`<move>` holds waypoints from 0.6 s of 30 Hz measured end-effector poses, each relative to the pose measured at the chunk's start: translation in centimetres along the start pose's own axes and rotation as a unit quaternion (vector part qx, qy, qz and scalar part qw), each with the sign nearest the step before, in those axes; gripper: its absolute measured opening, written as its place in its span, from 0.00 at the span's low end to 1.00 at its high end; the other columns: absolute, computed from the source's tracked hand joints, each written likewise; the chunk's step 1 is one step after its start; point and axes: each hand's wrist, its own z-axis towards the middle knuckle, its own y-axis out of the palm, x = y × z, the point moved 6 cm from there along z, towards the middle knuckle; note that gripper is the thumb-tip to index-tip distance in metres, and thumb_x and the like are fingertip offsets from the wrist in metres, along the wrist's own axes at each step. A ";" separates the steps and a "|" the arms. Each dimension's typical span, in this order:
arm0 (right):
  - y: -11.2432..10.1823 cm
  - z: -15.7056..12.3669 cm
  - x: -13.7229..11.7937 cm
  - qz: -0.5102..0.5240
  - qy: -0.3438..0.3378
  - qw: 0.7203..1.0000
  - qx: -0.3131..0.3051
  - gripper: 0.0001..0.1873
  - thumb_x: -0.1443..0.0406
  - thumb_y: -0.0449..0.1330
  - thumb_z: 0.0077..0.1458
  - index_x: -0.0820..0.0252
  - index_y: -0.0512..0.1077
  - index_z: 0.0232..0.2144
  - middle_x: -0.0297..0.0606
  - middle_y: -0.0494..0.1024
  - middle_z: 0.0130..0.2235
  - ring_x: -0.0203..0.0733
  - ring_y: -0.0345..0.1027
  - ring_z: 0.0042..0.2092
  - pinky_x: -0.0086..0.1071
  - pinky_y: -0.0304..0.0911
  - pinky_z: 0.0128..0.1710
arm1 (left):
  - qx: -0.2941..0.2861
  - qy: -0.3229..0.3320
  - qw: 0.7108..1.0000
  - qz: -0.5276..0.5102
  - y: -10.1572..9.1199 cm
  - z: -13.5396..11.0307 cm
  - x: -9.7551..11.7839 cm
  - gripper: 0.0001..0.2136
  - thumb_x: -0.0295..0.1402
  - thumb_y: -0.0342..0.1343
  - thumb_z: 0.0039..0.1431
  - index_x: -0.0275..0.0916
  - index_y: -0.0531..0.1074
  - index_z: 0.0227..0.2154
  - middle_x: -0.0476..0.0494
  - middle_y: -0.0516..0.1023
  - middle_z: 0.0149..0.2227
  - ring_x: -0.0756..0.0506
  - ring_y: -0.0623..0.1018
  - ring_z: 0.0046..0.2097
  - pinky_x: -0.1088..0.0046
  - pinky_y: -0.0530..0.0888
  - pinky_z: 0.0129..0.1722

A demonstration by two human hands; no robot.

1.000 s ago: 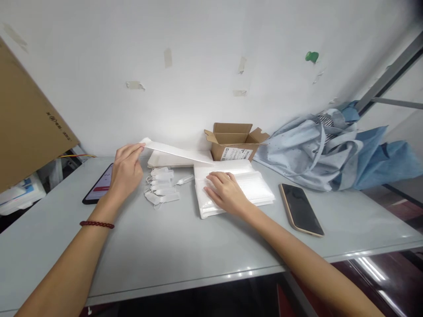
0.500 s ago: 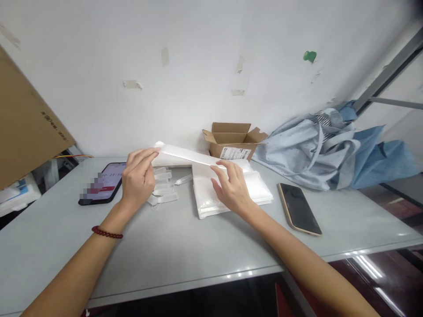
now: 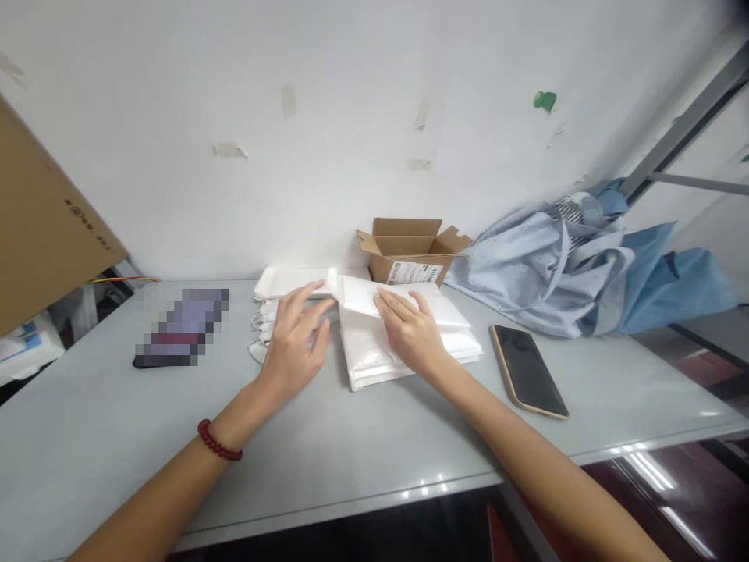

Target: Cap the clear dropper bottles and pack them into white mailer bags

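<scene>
A stack of white, flat plastic-looking packets lies in front of me, with one white packet uppermost. My right hand rests flat on that packet, fingers stretched out together and thumb apart. Just left of the stack is my left hand, its fingers spread and tips near the packet's left edge; whether they touch it I cannot tell. Behind my left hand several small clear plastic pieces with thin loops are partly hidden. Another white stack lies at the back, beside the packets.
An open cardboard box stands against the wall. Right of the packets lies a phone; a blurred-out phone is on the left. Light blue cloth bags are heaped at the back right. A large cardboard sheet leans at far left.
My left hand has let go of the packet's left end and moved right and down, fingers spreading. The raised packet has come down onto the stack, and my right hand now lies flat on it.
</scene>
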 end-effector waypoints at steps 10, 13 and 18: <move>-0.6 0.1 -1.8 0.020 -0.054 0.998 0.026 0.22 0.76 0.45 0.60 0.63 0.70 0.51 0.48 0.71 0.57 0.45 0.65 0.58 0.44 0.58 0.54 | -0.126 -0.427 0.784 -0.433 1.7 -0.5 -4.3 0.14 0.39 0.57 0.57 0.33 0.76 0.40 0.35 0.81 0.42 0.40 0.80 0.42 0.61 0.75 0.47; -0.7 0.0 -2.3 0.043 -0.068 0.997 0.007 0.22 0.75 0.48 0.57 0.67 0.67 0.53 0.53 0.69 0.58 0.50 0.62 0.60 0.47 0.58 0.54 | -0.137 -0.432 0.787 -0.419 1.9 -0.8 -4.0 0.13 0.32 0.61 0.52 0.34 0.76 0.41 0.37 0.80 0.44 0.41 0.79 0.45 0.64 0.73 0.49; -1.1 0.1 -2.8 0.063 -0.095 0.992 -0.046 0.32 0.64 0.55 0.54 0.75 0.60 0.59 0.60 0.59 0.63 0.62 0.53 0.63 0.57 0.56 0.54 | -0.138 -0.429 0.808 -0.379 1.9 -0.9 -3.5 0.17 0.30 0.60 0.51 0.35 0.74 0.46 0.39 0.81 0.42 0.40 0.80 0.41 0.62 0.75 0.43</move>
